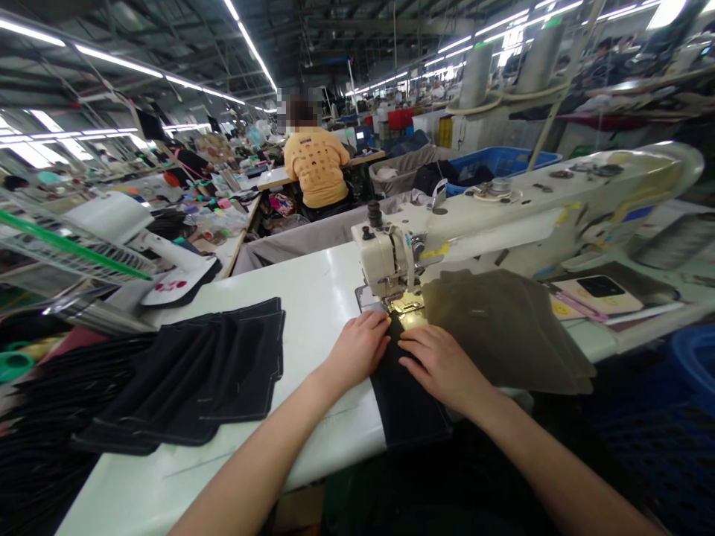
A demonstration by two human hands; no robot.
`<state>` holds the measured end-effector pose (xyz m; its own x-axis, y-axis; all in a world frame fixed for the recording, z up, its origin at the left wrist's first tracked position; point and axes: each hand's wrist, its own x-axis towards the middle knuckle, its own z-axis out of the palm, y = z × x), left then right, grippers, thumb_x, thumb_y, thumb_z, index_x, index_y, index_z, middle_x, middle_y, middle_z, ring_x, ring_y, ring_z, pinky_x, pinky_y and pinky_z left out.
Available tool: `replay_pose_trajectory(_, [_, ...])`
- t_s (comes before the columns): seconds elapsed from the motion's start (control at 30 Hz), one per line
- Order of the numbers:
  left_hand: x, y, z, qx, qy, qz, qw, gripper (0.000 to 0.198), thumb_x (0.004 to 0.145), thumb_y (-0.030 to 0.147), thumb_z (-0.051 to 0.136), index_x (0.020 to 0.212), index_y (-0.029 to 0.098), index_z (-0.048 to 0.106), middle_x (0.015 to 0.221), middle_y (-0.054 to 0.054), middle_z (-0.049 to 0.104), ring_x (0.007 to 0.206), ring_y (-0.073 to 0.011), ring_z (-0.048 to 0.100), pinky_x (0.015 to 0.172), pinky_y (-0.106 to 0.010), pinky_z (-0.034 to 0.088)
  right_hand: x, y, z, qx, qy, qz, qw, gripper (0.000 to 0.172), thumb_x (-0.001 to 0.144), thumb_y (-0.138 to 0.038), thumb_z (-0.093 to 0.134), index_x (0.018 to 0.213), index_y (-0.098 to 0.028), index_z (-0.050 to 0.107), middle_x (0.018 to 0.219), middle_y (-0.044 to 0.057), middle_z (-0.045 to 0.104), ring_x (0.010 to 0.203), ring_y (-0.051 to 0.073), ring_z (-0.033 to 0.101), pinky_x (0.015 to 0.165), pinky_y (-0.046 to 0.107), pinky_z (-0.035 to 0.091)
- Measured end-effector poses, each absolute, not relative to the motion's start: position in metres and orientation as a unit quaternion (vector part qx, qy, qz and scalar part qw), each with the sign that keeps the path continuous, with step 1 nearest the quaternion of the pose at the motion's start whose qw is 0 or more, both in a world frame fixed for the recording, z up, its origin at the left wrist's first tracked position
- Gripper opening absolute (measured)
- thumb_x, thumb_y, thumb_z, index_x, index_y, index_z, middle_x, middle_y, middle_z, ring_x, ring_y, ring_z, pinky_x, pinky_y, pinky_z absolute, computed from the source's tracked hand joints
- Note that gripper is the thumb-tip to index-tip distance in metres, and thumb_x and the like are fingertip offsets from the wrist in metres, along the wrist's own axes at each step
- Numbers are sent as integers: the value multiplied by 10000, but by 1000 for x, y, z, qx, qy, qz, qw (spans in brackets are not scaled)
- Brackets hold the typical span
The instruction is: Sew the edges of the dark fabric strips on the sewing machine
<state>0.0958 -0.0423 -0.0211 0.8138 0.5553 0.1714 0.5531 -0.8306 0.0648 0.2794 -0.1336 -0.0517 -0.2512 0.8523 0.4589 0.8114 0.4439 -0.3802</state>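
Note:
A dark navy fabric piece (407,402) lies on the sewing table and hangs over its front edge. Its far end reaches the presser foot of a sewing machine (385,260), where a small lamp glows yellow. My left hand (363,342) is at the left edge of this fabric, fingers bent and close together on it, just in front of the foot. On the right edge rests my right hand (441,361), its fingers stretched out and slightly apart, pressing on the cloth. Beside it, olive fabric pieces (503,327) lie stacked under the machine arm.
Stitched black fabric pieces (240,365) fan out on the left of the white table (318,298). A phone (606,286) and pink scissors (581,304) lie at the right. Blue baskets stand behind the machine (503,160) and at lower right. A person in yellow (316,167) sits ahead.

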Motion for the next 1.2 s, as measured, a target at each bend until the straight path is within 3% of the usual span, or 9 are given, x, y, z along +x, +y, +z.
replay_pose_trajectory(0.43, [96, -38, -19, 954, 289, 80, -1, 316, 967, 220, 519, 1261, 136, 600, 1305, -130, 629, 1193, -267, 577, 962, -424, 525, 279, -135, -53, -549, -781, 13, 296, 215, 935, -257, 632, 1127, -167, 671, 1168, 94, 691, 1107, 255, 603, 1074, 515, 396])
replay_pose_trajectory(0.87, [87, -79, -21, 967, 231, 101, 24, 345, 958, 212, 522, 1286, 139, 599, 1348, -131, 610, 1248, -283, 561, 1002, -437, 534, 284, -158, -53, -550, -788, 11, 276, 262, 954, -286, 602, 1193, -194, 657, 1228, 75, 691, 1171, 240, 589, 1117, 494, 350])
replay_pose_trajectory(1.2, [88, -55, -19, 965, 238, 111, 26, 325, 949, 209, 532, 1250, 139, 633, 1322, -132, 628, 1227, -273, 578, 1011, -437, 534, 286, -130, -49, -545, -794, 19, 268, 248, 950, -314, 616, 1162, -197, 673, 1198, 78, 699, 1154, 242, 590, 1118, 520, 332])
